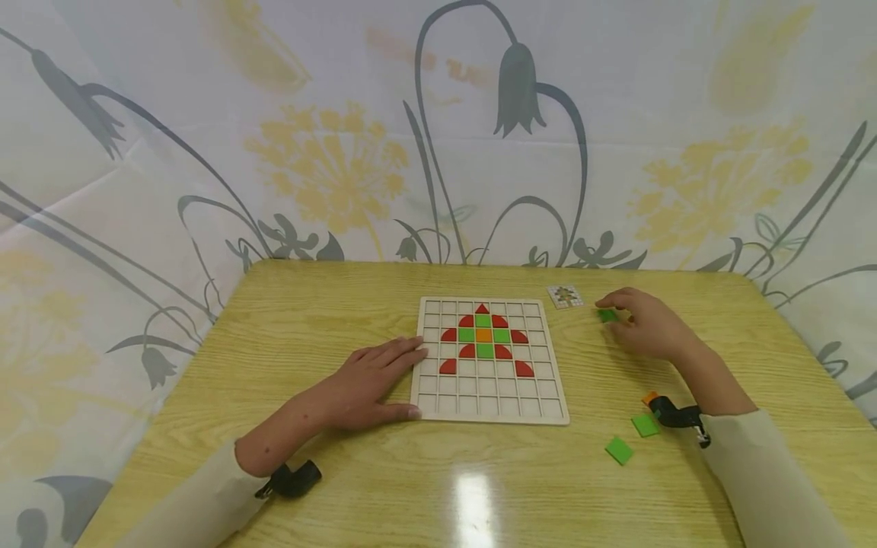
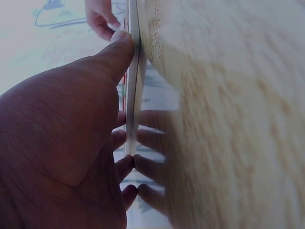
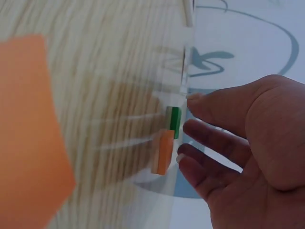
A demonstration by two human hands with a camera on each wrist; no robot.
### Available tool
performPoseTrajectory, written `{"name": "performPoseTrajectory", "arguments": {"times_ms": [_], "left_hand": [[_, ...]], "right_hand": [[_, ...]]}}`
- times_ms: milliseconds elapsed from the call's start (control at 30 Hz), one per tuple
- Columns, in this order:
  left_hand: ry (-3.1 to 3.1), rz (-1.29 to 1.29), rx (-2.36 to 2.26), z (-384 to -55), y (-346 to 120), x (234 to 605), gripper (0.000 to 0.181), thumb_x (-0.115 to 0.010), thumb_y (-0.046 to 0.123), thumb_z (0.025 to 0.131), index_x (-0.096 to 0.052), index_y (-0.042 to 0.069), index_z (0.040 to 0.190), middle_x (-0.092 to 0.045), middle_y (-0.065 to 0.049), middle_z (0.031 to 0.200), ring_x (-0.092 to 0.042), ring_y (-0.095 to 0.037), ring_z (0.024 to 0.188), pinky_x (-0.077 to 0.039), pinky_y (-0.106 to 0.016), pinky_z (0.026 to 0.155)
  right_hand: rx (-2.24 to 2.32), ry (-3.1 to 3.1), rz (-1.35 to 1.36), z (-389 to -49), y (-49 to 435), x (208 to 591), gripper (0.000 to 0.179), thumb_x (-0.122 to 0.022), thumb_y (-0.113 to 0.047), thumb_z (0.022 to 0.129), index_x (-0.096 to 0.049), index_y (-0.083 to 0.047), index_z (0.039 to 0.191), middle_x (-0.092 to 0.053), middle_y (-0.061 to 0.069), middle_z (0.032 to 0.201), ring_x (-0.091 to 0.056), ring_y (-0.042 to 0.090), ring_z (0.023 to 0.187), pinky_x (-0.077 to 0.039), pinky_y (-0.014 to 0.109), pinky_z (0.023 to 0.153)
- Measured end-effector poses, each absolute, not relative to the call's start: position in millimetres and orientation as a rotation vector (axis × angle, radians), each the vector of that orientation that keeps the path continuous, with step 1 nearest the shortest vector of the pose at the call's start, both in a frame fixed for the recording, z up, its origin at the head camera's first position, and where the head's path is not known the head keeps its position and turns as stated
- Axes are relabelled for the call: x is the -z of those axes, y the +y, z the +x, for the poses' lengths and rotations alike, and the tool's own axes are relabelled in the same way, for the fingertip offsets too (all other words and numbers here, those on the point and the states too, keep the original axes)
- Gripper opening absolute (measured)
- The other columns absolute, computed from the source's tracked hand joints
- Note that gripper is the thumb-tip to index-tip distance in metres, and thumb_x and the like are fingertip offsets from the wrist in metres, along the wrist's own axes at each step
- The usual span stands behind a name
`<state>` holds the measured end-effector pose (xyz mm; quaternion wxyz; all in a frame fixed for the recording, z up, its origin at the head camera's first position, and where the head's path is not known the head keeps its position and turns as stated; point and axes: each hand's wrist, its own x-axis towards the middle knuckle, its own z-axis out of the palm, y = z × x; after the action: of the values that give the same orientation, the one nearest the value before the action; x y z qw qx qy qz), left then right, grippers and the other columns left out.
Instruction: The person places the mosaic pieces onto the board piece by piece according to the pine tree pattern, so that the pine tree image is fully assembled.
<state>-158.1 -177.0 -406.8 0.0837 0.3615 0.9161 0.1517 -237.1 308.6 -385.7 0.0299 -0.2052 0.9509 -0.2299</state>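
My left hand (image 1: pixel 373 380) lies flat at the left side of a pale wooden grid board (image 1: pixel 493 407). Its fingertips rest on the edge and its thumb (image 2: pixel 112 52) touches the near left corner. Red, green and orange tiles form a tree-like pattern in the board's grid. Right of the board, my right hand (image 1: pixel 647 327) reaches low over a green tile (image 1: pixel 607 314). In the right wrist view, its thumb and fingers are apart, close to that green tile (image 3: pixel 175 121) and an orange tile (image 3: pixel 164 152), with nothing between them. The head view hides this orange tile behind the hand.
A small pattern card (image 1: pixel 565 297) lies beyond the board's far right corner. Nearer, two loose green tiles (image 1: pixel 620 450) and an orange tile (image 1: pixel 649 398) lie by the right wrist's camera (image 1: pixel 674 415). A flowered cloth (image 1: pixel 452 152) hangs behind the wooden table (image 1: pixel 329 487).
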Motion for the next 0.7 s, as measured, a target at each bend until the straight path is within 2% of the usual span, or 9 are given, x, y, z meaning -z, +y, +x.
{"name": "performPoseTrajectory", "arguments": {"times_ms": [200,467,700], "left_hand": [[2.733,1.078,-0.452,-158.3,-178.1,407.7,0.087,-0.063,0.058,0.103,-0.027,0.016,0.170,-0.020,-0.005,0.177,-0.022,-0.032,0.162,-0.028,-0.064,0.120],[2.737,1.081,-0.461,-157.9,-177.6,407.6,0.087,-0.064,0.058,0.103,-0.028,0.016,0.170,-0.021,-0.005,0.177,-0.023,-0.032,0.162,-0.029,-0.064,0.120],[2.745,1.082,-0.460,-157.4,-177.6,406.6,0.086,-0.064,0.058,0.102,-0.029,0.016,0.169,-0.022,-0.006,0.176,-0.024,-0.032,0.161,-0.029,-0.064,0.119]], "right_hand": [[0.685,2.949,-0.656,-238.5,309.5,390.3,0.033,-0.067,-0.001,0.099,-0.067,0.011,0.130,-0.058,0.032,0.134,-0.063,0.049,0.112,-0.056,0.060,0.087],[0.679,2.959,-0.649,-240.1,308.9,394.3,0.025,-0.068,0.003,0.097,-0.071,0.009,0.121,-0.064,0.023,0.114,-0.064,0.035,0.097,-0.056,0.052,0.081],[0.662,2.918,-0.646,-240.1,308.3,392.3,0.029,-0.065,0.002,0.097,-0.066,0.013,0.123,-0.064,0.025,0.112,-0.064,0.035,0.095,-0.055,0.053,0.082]]}}
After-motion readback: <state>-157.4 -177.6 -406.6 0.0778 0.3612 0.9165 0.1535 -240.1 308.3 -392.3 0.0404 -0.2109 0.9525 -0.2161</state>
